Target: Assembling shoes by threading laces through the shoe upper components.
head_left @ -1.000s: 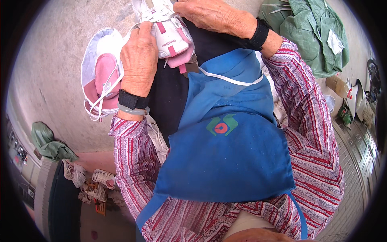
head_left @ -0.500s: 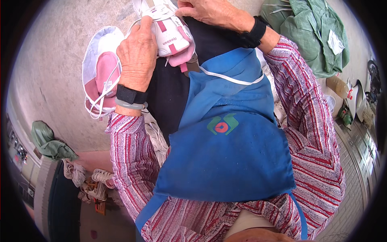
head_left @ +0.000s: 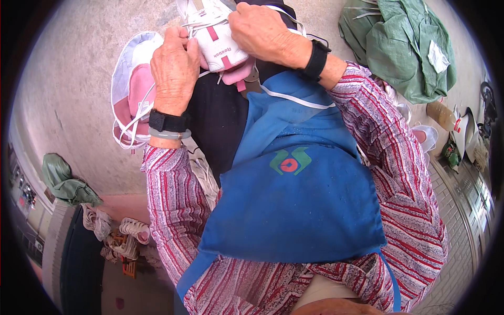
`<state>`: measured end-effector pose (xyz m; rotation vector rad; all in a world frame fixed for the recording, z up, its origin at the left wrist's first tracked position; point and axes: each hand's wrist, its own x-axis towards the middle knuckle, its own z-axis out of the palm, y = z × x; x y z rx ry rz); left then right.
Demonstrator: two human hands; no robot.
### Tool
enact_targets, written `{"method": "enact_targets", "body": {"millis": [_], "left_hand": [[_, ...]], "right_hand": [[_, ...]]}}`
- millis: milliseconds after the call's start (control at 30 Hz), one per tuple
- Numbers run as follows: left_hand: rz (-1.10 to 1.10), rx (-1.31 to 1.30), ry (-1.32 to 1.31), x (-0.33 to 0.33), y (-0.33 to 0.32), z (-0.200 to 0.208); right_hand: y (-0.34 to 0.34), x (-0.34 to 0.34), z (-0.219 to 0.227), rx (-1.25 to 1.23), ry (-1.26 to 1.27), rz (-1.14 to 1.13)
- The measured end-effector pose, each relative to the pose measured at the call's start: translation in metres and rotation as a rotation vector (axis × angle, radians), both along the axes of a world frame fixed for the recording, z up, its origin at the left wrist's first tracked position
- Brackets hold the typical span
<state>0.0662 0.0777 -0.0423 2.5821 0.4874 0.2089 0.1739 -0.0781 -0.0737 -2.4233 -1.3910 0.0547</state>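
Note:
A white sneaker [head_left: 216, 51] with pink trim lies across my dark-trousered lap at the top of the view, its white shoelace [head_left: 210, 22] crossing the upper. At its left side my left hand [head_left: 174, 79] is closed, thumb and fingers pinched on the shoelace; the fingertips are partly hidden. My right hand [head_left: 265, 34] curls against the right side of the sneaker, with a loop of lace arching out beyond it. That hand is closed too, and its fingertips are mostly out of sight. A second white-and-pink shoe [head_left: 137, 86] rests left of my left hand, laces loose.
A blue apron [head_left: 294, 210] covers my front. A large green sack [head_left: 404, 52] lies at the upper right, near a bottle [head_left: 441, 114] of yellowish liquid. More shoes [head_left: 126, 241] are piled at the lower left, below a green cloth bundle [head_left: 65, 181].
My right hand has shifted left and slightly down along the sneaker, and a lace loop now shows beyond it. My left hand has drawn slightly away from the laces.

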Motion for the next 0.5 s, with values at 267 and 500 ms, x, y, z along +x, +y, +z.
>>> {"method": "enact_targets", "body": {"millis": [267,500], "left_hand": [[0.002,0.044,-0.063,0.002,-0.005,-0.014],[-0.149,0.229,-0.040,0.017,-0.015,-0.011]], "right_hand": [[-0.008,0.000,0.008,0.061,0.008,0.010],[-0.005,0.005,0.009,-0.097,-0.209,0.147]]}}
